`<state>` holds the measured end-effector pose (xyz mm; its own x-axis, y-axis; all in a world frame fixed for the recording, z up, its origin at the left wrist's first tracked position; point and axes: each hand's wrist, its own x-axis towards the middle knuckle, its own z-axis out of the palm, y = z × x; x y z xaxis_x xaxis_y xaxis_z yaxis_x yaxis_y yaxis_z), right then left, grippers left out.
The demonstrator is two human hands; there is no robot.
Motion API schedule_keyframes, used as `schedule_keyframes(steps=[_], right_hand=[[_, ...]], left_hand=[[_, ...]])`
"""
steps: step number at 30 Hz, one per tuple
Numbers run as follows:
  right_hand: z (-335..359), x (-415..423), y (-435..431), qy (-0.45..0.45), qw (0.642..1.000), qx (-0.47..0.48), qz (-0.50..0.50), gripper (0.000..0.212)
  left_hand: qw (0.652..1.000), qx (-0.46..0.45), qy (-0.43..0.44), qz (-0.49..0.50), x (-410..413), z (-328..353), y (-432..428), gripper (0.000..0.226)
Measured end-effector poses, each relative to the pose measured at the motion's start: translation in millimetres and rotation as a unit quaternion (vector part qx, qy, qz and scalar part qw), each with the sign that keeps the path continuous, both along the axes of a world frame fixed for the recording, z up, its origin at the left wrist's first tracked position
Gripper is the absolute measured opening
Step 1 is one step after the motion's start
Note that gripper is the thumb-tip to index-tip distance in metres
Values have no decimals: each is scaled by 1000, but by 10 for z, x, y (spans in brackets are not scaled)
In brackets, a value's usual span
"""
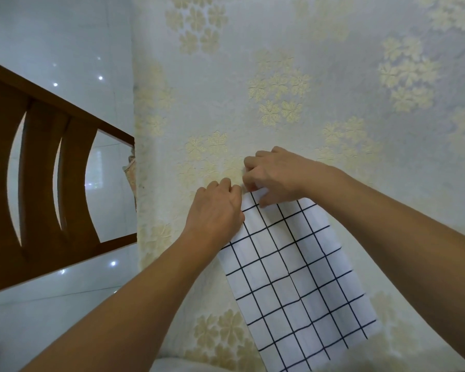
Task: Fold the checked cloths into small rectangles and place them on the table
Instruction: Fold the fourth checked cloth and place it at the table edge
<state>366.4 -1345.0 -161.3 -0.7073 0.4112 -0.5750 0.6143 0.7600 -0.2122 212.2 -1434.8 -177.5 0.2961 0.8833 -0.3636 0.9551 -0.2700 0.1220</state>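
I am pinching the far end of the checked cloth (293, 267) with my left hand (215, 208) and right hand (274, 174), so it is lying long on the counter (333, 89), probably only part-folded.

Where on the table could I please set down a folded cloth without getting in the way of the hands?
The floral tablecloth lies bare beyond both hands and to the right of the right hand. It is crowded near the front, where the left hand and right hand pinch the far end of the checked cloth.

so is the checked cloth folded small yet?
No. Checked cloth lies as a long strip on the table; both hands pinch its far end.
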Motion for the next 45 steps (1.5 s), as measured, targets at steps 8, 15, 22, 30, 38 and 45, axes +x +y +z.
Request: schedule_keyframes(steps=[8, 15, 22, 30, 38, 45], right_hand=[[28, 12, 141, 26, 990, -52, -132, 31], [64, 8, 139, 33, 986, 7, -162, 24], [284, 170, -32, 83, 980, 86, -158, 31], [683, 456, -785, 170, 952, 164, -194, 33], [600, 736, -1828, 273, 895, 254, -244, 34], [269, 844, -2653, 261, 891, 260, -266, 35]], left_hand=[[993, 72, -63, -75, -234, 99, 374, 13], [990, 86, -70, -88, -368, 99, 534, 25], [990, 111, -54, -63, -259, 304, 418, 17], [980, 150, -101, -83, -147, 766, -142, 7], [949, 188, -183, -174, -50, 982, -977, 31], [919, 167, -222, -280, -144, 614, -1484, 40]])
